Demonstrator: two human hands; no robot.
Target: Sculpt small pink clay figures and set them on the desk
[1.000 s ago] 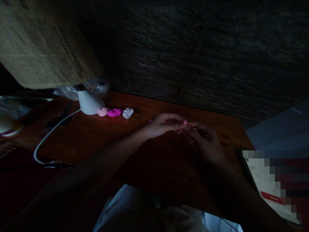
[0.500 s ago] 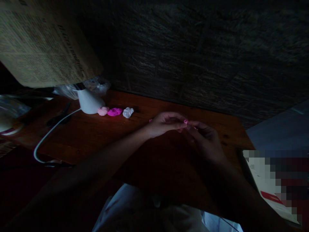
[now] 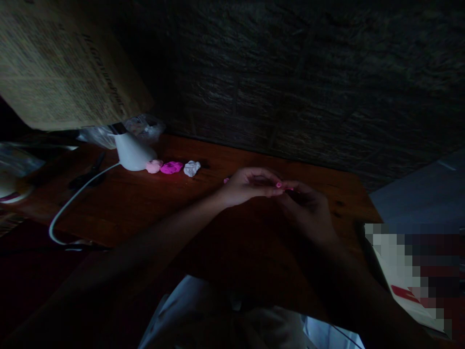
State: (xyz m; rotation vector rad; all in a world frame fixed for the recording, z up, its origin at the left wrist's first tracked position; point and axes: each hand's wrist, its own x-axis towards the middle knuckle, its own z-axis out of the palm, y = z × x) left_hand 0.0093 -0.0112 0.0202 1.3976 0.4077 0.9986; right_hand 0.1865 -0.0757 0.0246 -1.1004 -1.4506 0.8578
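Observation:
Above the wooden table, my left hand and my right hand meet fingertip to fingertip. Between them is a small piece of pink modelling clay, pinched by the thumb and fingers of both hands. A bit of pink also shows by my right fingers. Behind my left wrist, another pink bit peeks out, mostly hidden. To the left lie three lumps of clay in a row: pale pink, bright magenta and white. The scene is dim, so finger detail is poor.
A lamp with a white base and newsprint-patterned shade stands at the left, its white cable looping over the table edge. Dark scissors lie beside it, crumpled clear plastic behind. A dark textured wall closes the back.
The fingertips have shifted slightly around the pink clay, which shows a little more rounded. The hands stay in nearly the same place; the view has moved very slightly.

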